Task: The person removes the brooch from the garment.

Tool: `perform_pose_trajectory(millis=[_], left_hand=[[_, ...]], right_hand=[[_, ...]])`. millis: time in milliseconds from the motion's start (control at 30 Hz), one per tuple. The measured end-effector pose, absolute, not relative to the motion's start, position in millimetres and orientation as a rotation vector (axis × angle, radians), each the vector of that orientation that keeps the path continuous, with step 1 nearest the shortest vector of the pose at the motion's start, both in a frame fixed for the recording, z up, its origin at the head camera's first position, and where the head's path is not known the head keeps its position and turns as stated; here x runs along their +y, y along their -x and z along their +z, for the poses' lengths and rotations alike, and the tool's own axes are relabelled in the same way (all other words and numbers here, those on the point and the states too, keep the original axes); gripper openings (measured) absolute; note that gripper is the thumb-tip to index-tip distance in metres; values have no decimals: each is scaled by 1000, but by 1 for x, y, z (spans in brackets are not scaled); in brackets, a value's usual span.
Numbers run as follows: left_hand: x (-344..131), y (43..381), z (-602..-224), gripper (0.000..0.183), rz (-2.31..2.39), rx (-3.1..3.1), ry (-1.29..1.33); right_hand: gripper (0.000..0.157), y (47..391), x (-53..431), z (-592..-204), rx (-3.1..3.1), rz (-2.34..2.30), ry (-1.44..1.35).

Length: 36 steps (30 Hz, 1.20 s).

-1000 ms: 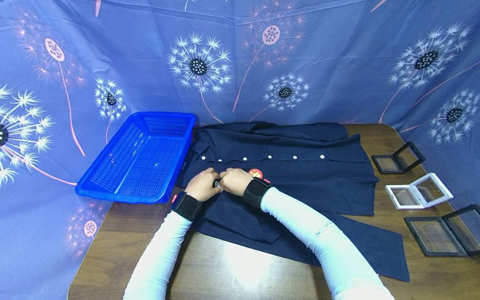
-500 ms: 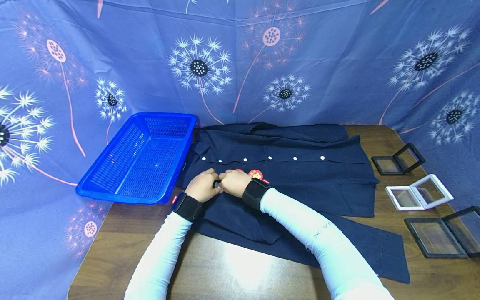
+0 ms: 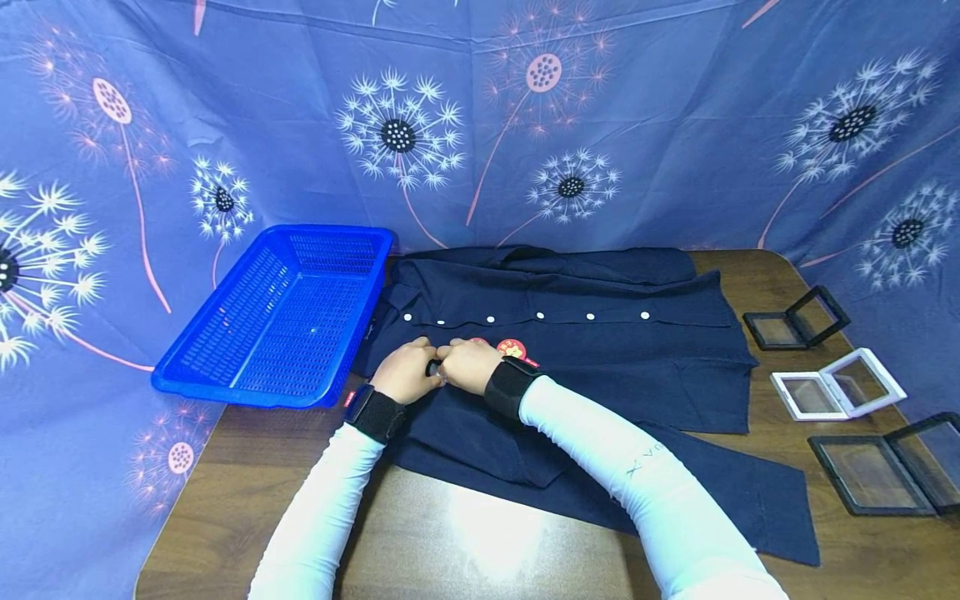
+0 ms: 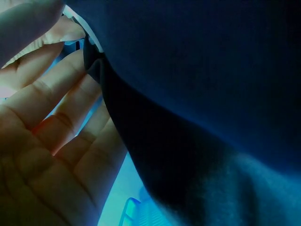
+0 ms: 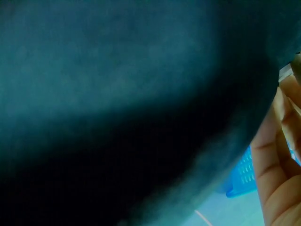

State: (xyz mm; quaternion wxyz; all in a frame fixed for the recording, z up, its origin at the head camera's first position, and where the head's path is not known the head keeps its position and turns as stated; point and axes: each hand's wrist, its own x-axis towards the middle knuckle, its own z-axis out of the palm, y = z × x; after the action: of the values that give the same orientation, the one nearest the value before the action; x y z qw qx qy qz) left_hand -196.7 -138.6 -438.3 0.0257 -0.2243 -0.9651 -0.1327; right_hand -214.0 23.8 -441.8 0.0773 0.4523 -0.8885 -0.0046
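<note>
Hardly anything changes here from a second ago; the left hand (image 3: 405, 371) and right hand (image 3: 472, 365) keep to the same spot, and only a sliver more of the small red patch (image 3: 478, 340) peeps out above the right one; to me that says the work is fine and slow, all at one place on the cloth. The dark shirt (image 3: 600, 358) lies spread across the bench (image 3: 277, 442), just beside the blue basket (image 3: 247, 397), its white buttons (image 3: 491, 319) in a row beyond the hands; each hand seems to pinch the shirt's edge, fingers bent in close together, though the left's lower fingers stretch out along the cloth; the tips are partly hidden, and I cannot tell what sits between them.
</note>
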Motion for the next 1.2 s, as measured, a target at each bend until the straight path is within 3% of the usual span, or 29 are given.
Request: perform_pose_trajectory(millis=[1200], left_hand=[[-139,197,-439,23,-441,-2976,713]], right_hand=[[9,217,26,-443,-2597,6,-1374]])
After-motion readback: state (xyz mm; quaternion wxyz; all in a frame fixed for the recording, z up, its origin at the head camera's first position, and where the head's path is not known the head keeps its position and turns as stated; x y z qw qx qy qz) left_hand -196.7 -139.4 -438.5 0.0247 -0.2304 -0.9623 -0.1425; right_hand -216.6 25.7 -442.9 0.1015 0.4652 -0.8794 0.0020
